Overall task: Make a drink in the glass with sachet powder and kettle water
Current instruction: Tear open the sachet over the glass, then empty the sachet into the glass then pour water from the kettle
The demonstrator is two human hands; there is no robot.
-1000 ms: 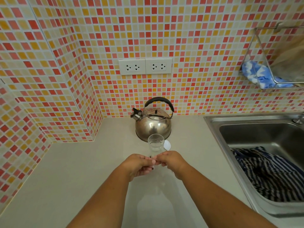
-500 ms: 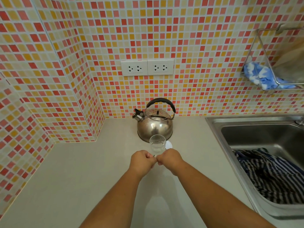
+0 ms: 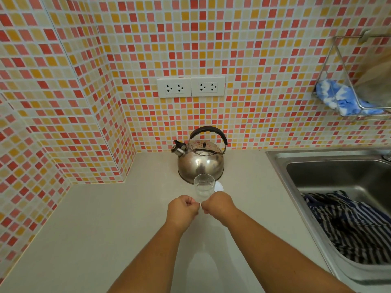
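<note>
A clear glass (image 3: 204, 187) stands on the pale counter (image 3: 105, 218), just in front of a steel kettle (image 3: 200, 163) with a black handle. My left hand (image 3: 183, 209) and my right hand (image 3: 218, 205) meet directly in front of the glass. Both pinch a small pale sachet (image 3: 199, 205) between their fingertips. Only a sliver of the sachet shows between them. A small white round thing (image 3: 219, 186) lies on the counter to the right of the glass.
A steel sink (image 3: 330, 170) lies at the right with a dark striped cloth (image 3: 351, 225) in it. A wire rack (image 3: 347, 81) on the tiled wall holds a blue cloth. Two wall sockets (image 3: 191, 87) sit above the kettle.
Both hands have closed into tighter fists around the sachet and lifted slightly towards the glass. Kettle and glass have stayed put.
</note>
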